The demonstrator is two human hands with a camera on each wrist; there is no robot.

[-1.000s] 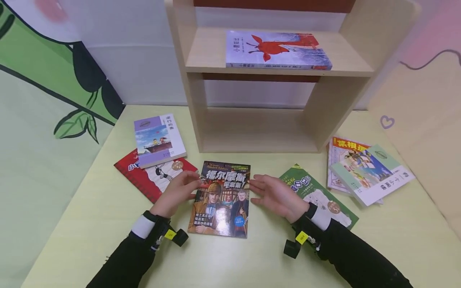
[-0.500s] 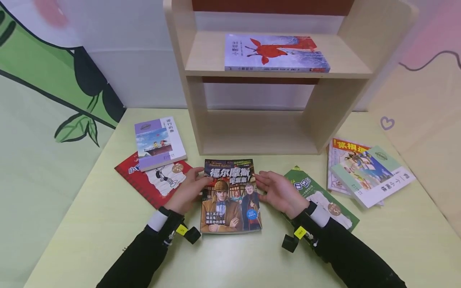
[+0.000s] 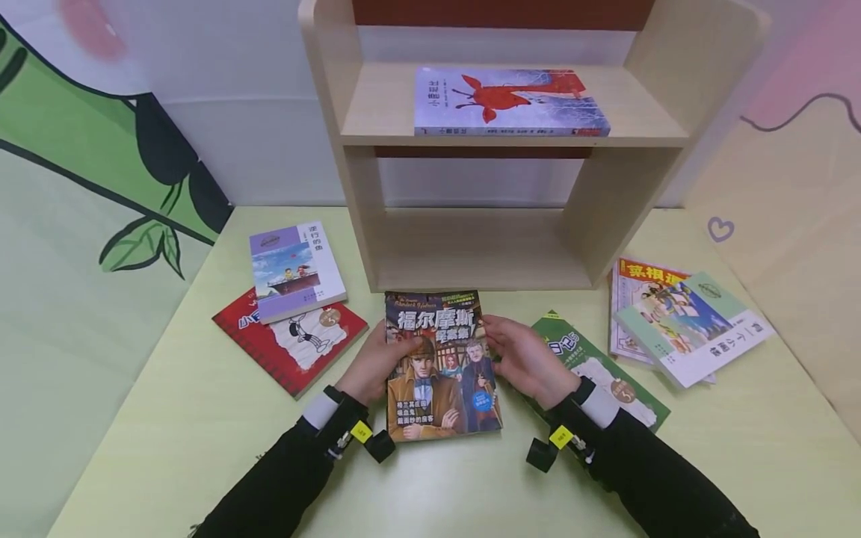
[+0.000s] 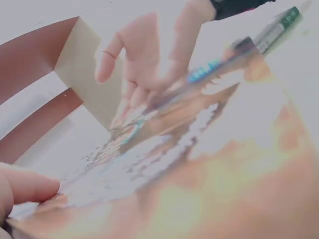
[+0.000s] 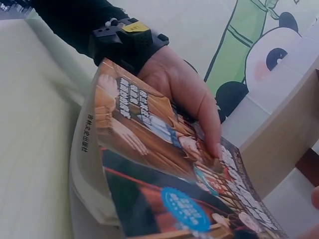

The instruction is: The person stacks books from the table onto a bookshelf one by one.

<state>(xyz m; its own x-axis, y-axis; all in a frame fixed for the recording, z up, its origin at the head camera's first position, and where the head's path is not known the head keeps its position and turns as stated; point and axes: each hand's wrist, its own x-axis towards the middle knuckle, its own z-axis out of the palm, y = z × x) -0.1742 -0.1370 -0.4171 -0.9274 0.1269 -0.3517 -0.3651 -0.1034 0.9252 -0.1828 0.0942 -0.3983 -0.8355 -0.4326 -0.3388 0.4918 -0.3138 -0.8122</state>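
A comic-style paperback book (image 3: 437, 388) with a detective in a brown coat on its cover is tilted in front of the shelf. My left hand (image 3: 370, 366) grips its left edge, thumb lying on the cover; the fingers beneath are hidden. In the right wrist view the left hand (image 5: 184, 94) presses its thumb onto the cover, and the book's pale side shows below. My right hand (image 3: 528, 359) is at the right edge, fingertips right by the book. The left wrist view shows that right hand (image 4: 144, 55) with its palm turned up and thumb apart.
A wooden bookshelf (image 3: 484, 286) stands behind, a blue-and-red book (image 3: 507, 101) lying on its upper board. At left, a purple book (image 3: 289, 273) overlaps a red one (image 3: 316, 344). A green book (image 3: 605, 388) lies under the right forearm. Further right, a white-and-green book (image 3: 693, 329) overlaps another (image 3: 632, 299).
The left hand has moved right and now grips the book, its thumb going onto the cover. The book has shifted right and slightly toward the shelf. The right hand has barely moved.
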